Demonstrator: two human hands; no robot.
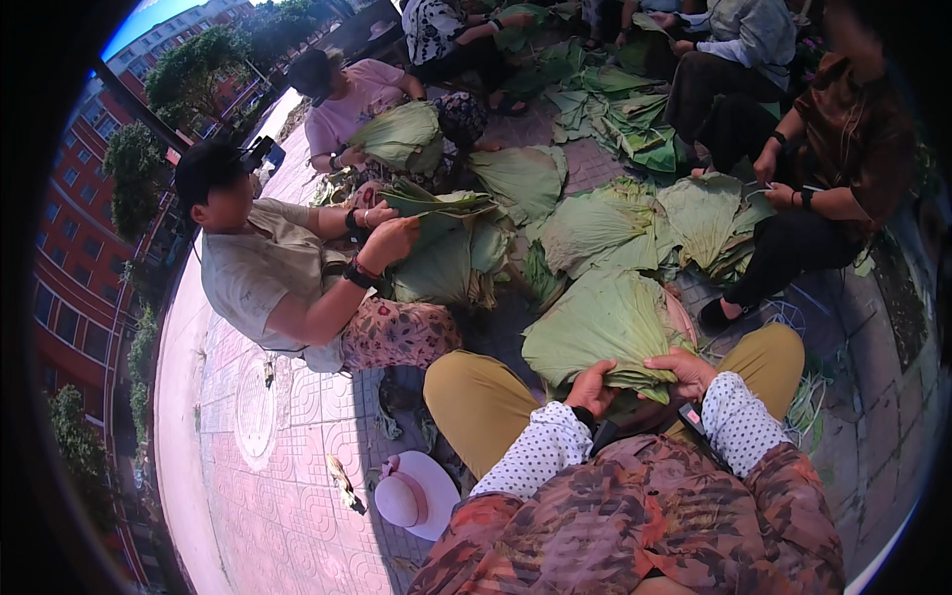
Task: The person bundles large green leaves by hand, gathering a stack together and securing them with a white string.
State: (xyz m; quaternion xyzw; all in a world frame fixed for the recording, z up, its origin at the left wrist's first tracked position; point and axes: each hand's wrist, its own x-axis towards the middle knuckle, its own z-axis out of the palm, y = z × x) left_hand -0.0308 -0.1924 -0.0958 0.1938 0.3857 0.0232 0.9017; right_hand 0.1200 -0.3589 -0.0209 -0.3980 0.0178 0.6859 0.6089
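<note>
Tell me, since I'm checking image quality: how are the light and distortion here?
Head view: hard sunlight, deep shadows over the paved ground; fisheye bends buildings at the rim, black corners; left hand, right hand and folded lotus leaf stay sharp.

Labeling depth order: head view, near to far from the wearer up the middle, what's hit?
Left hand and right hand → folded leaf stack they grip → spread leaves → far leaf pile.

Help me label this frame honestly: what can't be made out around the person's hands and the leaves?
- Head view: left hand and right hand fingertips, tucked under the folded green leaf.
- Leaf's near edge, hidden by both hands.
- Small dark object at the right wrist: too small to identify.
</note>
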